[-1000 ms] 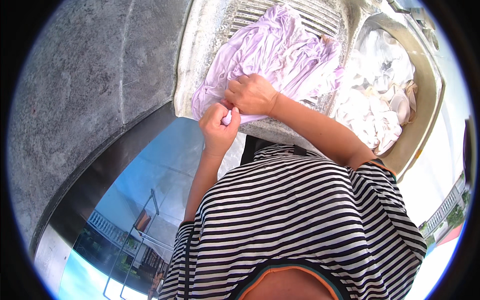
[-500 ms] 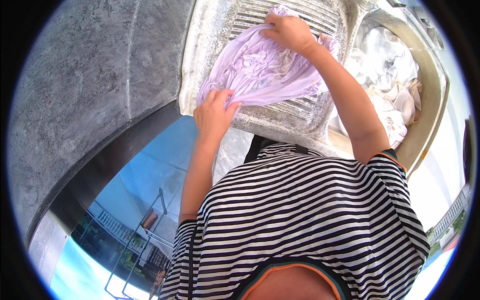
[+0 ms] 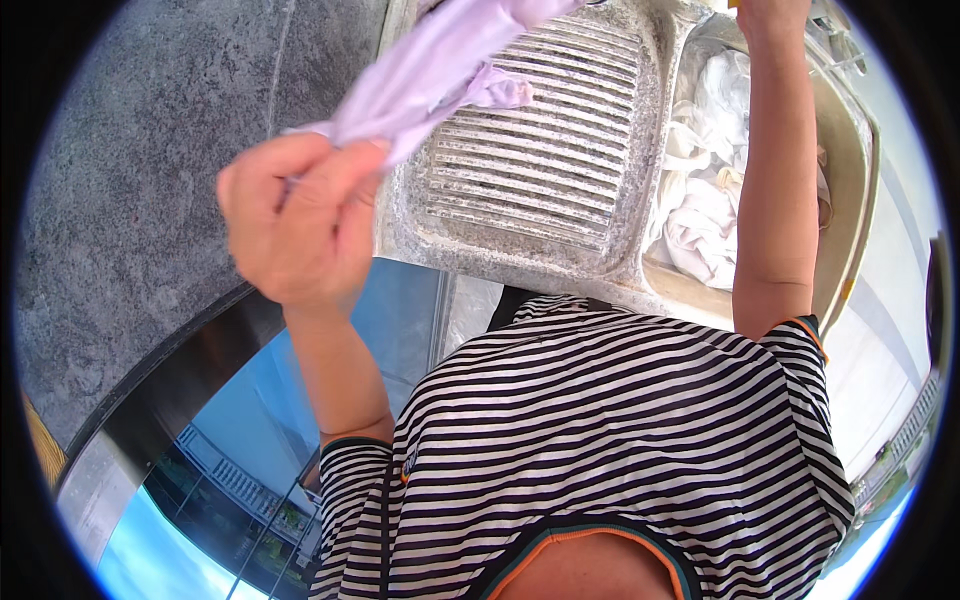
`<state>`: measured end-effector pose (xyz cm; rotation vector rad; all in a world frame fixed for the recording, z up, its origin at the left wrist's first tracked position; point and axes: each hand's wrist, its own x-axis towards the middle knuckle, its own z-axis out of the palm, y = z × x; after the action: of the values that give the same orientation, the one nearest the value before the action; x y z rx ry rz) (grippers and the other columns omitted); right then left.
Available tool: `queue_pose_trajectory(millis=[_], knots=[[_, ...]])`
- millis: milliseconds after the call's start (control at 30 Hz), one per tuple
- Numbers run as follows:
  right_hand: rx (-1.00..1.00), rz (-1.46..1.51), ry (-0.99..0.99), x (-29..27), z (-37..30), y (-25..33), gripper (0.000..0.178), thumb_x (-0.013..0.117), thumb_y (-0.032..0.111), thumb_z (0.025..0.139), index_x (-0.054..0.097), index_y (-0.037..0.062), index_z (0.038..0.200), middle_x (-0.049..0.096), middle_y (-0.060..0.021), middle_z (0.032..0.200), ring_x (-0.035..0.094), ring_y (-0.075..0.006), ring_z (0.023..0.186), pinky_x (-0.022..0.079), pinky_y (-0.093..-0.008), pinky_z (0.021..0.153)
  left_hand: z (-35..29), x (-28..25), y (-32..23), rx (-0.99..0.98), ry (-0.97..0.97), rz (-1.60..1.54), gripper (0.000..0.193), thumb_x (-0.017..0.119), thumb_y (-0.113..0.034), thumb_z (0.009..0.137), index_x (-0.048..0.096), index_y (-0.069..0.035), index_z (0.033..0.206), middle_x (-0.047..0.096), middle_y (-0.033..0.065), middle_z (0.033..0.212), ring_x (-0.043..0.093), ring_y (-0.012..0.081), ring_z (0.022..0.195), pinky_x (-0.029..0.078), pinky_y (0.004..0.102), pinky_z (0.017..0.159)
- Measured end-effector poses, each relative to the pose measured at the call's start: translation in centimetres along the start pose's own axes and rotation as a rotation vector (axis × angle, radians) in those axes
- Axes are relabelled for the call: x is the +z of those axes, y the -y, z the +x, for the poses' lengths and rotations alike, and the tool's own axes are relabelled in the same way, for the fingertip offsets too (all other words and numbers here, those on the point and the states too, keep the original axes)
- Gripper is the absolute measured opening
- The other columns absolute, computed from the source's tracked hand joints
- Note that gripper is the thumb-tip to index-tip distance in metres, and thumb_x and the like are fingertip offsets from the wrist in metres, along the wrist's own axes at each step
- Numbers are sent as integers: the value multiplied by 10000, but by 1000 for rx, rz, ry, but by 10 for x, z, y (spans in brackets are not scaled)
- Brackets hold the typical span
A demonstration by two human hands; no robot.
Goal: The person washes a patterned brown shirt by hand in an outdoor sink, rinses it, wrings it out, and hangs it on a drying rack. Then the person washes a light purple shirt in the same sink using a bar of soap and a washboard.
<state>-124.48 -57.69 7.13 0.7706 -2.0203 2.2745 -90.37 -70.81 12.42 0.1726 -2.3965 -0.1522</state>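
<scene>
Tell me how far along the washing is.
Done, by the look of it: the lilac cloth is off the ribbed washboard, which lies bare. In hand: the left hand pinches one end of the cloth, lifted and stretched; the right hand is raised at the frame's top edge, its grip hidden. Left: white laundry sits piled in the basin.

Soft lilac cloth; rough speckled, probably stone, ribbed washboard

The single head camera is looking steeply down from above the person's striped shirt, sitting close over the ribbed stone washboard, whose far edge is bending toward the rim.
</scene>
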Motion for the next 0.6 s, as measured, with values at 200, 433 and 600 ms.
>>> queue_pose_trajectory(millis=[200,433,600], knots=[[14,-1137,198,-27,-100,-125,517,657,596,877,679,83,936,726,-44,769,687,-211,629,535,-344,577,-103,60,-26,-249,663,-396,325,846,-142,661,686,-87,939,610,72,1040,589,273,995,459,405,861],[-668,-840,717,47,-198,-165,345,596,440,943,574,143,767,628,-30,708,594,-189,496,492,-336,454,-147,132,-34,-531,633,-253,364,830,-166,709,651,-87,1016,579,99,1026,586,324,970,478,429,831],[-236,-1249,614,20,-93,-193,392,575,438,957,668,101,779,668,-77,669,642,-230,558,506,-371,508,-145,124,-31,-537,693,-503,275,809,-151,728,673,-116,964,605,70,896,594,310,846,472,410,758]])
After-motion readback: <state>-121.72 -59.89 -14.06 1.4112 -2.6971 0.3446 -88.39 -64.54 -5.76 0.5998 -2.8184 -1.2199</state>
